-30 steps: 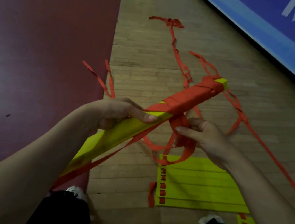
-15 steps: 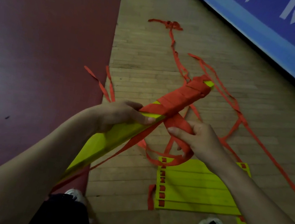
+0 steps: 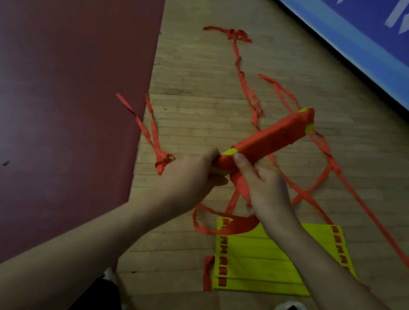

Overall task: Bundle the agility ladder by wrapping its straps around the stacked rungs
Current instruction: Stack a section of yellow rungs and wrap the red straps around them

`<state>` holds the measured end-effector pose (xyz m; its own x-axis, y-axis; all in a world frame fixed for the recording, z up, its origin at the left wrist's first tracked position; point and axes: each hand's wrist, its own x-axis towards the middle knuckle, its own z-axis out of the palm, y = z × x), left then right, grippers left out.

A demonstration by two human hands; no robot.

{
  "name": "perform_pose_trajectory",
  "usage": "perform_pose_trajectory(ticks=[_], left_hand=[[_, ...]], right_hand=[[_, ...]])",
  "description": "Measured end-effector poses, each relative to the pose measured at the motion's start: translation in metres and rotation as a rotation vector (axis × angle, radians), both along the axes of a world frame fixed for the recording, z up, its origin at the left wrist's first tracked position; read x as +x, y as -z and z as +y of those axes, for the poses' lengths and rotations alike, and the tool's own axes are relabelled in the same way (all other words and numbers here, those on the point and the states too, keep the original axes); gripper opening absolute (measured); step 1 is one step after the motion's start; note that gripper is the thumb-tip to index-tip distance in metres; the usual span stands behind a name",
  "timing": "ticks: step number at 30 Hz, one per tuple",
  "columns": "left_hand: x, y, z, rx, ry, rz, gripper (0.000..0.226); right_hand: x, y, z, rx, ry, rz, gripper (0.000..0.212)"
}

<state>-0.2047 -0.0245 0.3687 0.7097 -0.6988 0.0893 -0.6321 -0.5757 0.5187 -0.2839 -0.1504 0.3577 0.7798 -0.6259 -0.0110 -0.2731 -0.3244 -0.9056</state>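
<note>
The wrapped bundle (image 3: 269,139) juts away beyond the left hand (image 3: 188,176) and right hand (image 3: 265,190). Straps (image 3: 244,79) trail over the floor (image 3: 199,72) beyond and right of them. Flat rungs (image 3: 260,263) lie nearer, below the right hand. A mat (image 3: 56,74) lies left.

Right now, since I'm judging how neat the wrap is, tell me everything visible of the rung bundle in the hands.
The rung bundle is a long stack of flat yellow rungs, plastic-looking, its far part tightly wound in red-orange webbing strap; yellow shows only at the far tip and beside the hands. It is held above the wooden floor, slanting up and away to the right. The left hand grips its near end; the right hand pinches the strap against it, thumb on top.
</note>
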Motion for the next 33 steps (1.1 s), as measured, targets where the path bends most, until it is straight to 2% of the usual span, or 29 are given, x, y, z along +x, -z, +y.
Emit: perform_pose_trajectory(ticks=[2, 5, 8, 10, 14, 18, 20, 23, 25, 27, 29, 33], left_hand=[[-0.007, 0.006, -0.004, 0.024, 0.002, -0.134, 0.033], [-0.012, 0.010, -0.007, 0.089, 0.022, -0.324, 0.037], [-0.013, 0.007, -0.004, 0.153, 0.064, -0.382, 0.041], [-0.012, 0.004, 0.000, 0.142, 0.107, -0.257, 0.042], [0.002, -0.015, 0.005, -0.073, 0.038, 0.474, 0.055], [0.024, -0.024, 0.018, -0.146, 0.150, 1.009, 0.052], [0.033, -0.022, 0.025, -0.130, 0.189, 1.165, 0.049], [0.038, -0.018, 0.034, -0.084, 0.259, 1.297, 0.044], [0.038, -0.018, 0.037, -0.103, 0.293, 1.346, 0.052], [0.037, -0.019, 0.035, -0.124, 0.229, 1.284, 0.053], [0.035, -0.021, 0.032, -0.133, 0.129, 1.206, 0.040], [0.037, -0.025, 0.030, -0.166, 0.080, 1.131, 0.038]], right_hand=[[0.001, -0.004, -0.001, 0.090, 0.058, -0.007, 0.062], [-0.002, -0.008, -0.001, 0.280, 0.090, -0.034, 0.047], [-0.003, -0.007, -0.002, 0.431, 0.072, -0.058, 0.038], [-0.003, -0.006, -0.004, 0.501, 0.039, -0.067, 0.038], [-0.005, -0.009, -0.012, 0.570, -0.060, -0.088, 0.039], [-0.008, -0.018, -0.015, 0.620, -0.176, -0.174, 0.039], [-0.010, -0.020, -0.015, 0.638, -0.227, -0.221, 0.038], [-0.012, -0.021, -0.015, 0.658, -0.281, -0.269, 0.037], [-0.013, -0.019, -0.015, 0.631, -0.308, -0.275, 0.038], [-0.012, -0.017, -0.018, 0.581, -0.310, -0.256, 0.041], [-0.011, -0.016, -0.023, 0.543, -0.296, -0.208, 0.041], [-0.012, -0.010, -0.026, 0.427, -0.359, -0.058, 0.023]])
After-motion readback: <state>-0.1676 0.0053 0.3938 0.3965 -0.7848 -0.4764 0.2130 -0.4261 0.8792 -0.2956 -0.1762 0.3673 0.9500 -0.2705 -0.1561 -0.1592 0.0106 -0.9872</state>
